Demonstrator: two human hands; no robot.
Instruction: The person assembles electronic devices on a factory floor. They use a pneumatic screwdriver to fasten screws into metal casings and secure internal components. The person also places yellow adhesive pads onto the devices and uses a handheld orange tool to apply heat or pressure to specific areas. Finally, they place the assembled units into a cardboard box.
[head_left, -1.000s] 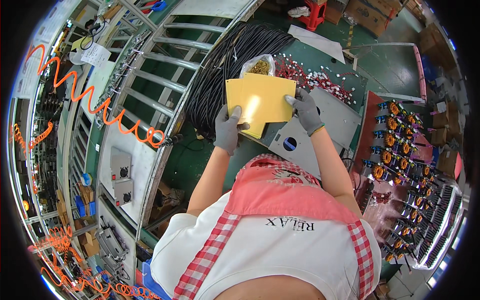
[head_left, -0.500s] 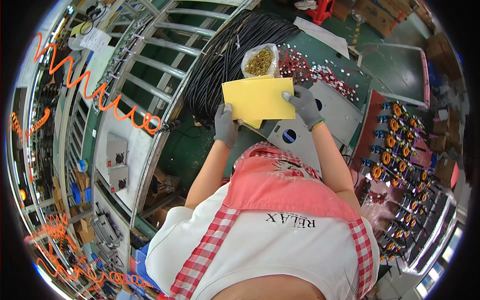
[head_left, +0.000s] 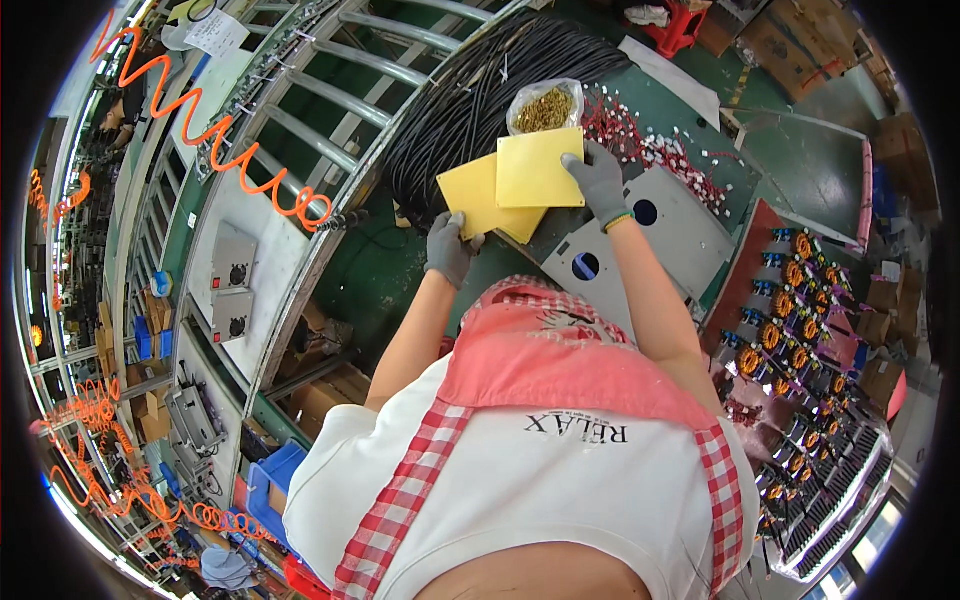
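Both my hands wear grey gloves. My left hand [head_left: 452,247] pinches the lower left corner of a yellow sheet [head_left: 468,192], tilted over the bench. A second yellow sheet [head_left: 535,168], squarish with small holes at its corners, is gripped at its right edge by my right hand [head_left: 598,180], thumb on top. This sheet overlaps the right part of the first one. Below them more yellow sheet material [head_left: 524,231] peeks out, mostly covered. Just beyond the sheets stands a clear bag of small brass-coloured parts [head_left: 547,108].
A thick coil of black cable [head_left: 440,125] lies left of the bag, red wires with white connectors [head_left: 660,150] to its right. A grey metal panel with round holes [head_left: 672,225] rests near my right forearm. Circuit assemblies with orange coils [head_left: 795,300] stand at right, a roller conveyor [head_left: 345,95] at left.
The yellow sheets, earlier stacked nearly as one, are now fanned apart. My right hand has shifted its sheet away from the one in my left hand.
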